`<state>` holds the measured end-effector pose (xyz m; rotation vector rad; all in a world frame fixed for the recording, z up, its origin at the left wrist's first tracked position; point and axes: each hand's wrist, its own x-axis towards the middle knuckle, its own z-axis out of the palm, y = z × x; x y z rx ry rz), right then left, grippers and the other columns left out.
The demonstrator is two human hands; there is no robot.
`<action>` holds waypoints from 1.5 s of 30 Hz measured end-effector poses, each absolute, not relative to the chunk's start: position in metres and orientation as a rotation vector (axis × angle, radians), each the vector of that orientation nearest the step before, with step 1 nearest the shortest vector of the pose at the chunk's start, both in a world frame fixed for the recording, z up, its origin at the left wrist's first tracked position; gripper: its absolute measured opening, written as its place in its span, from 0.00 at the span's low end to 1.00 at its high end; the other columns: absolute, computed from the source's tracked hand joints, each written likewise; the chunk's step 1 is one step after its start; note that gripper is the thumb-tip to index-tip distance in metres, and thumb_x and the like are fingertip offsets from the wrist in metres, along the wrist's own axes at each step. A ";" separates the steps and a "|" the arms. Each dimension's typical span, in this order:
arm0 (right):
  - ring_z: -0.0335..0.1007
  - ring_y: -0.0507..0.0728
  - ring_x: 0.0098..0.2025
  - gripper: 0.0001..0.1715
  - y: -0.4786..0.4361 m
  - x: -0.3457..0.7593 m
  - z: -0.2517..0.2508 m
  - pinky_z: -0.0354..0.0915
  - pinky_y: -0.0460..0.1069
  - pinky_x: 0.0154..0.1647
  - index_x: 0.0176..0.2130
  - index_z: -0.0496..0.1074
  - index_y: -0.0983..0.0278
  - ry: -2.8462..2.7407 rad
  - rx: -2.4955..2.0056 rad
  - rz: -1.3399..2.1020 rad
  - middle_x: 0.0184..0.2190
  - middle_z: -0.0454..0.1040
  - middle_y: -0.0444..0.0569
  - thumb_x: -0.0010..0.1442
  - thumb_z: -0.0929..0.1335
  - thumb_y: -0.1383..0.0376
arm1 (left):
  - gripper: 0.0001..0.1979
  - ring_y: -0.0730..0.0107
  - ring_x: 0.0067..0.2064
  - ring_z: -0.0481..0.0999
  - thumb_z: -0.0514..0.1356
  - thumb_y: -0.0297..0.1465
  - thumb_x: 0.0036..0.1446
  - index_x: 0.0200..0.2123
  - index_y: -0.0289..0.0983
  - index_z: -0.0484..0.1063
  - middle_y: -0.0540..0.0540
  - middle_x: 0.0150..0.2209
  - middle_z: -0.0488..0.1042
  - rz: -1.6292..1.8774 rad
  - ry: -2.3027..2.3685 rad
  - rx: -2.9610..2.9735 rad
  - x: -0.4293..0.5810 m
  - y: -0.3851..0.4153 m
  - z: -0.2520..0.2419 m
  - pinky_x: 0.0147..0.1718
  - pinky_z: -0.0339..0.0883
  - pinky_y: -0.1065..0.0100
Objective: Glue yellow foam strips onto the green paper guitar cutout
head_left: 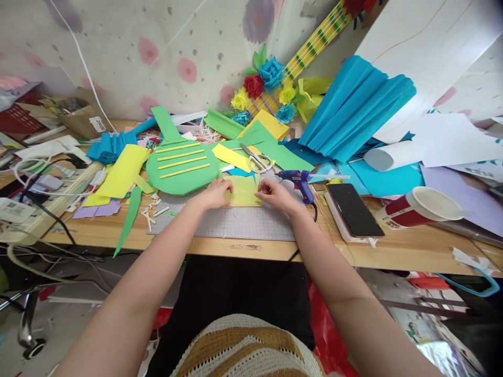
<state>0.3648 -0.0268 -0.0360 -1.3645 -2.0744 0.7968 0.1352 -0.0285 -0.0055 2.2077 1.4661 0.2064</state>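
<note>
A small yellow paper sheet [243, 191] lies on a grey cutting mat [236, 222] at the desk's front. My left hand [214, 192] pinches the sheet's left edge with curled fingers. At the right edge, my right hand [276, 195] does the same. A green paper guitar body [181, 166] with yellow strips lies just left of my left hand. Behind the sheet are white-handled scissors [257, 160], and a blue glue gun [301, 181] sits close to my right hand.
A dark phone [353, 209] on a white pad and a tipped red paper cup [418, 207] lie to the right. Blue pleated paper [353, 107], paper flowers [267, 84], a white roll [393, 155] and coloured scraps crowd the back. Cables and boxes [43, 188] fill the left.
</note>
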 end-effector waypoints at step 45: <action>0.66 0.53 0.35 0.05 -0.021 0.354 -0.021 0.58 0.45 0.34 0.30 0.75 0.64 -2.507 -1.336 0.559 0.33 0.73 0.48 0.52 0.68 0.66 | 0.09 0.66 0.34 0.71 0.60 0.33 0.48 0.32 0.36 0.74 0.47 0.33 0.75 0.179 1.663 2.254 0.175 0.044 0.019 0.33 0.61 0.69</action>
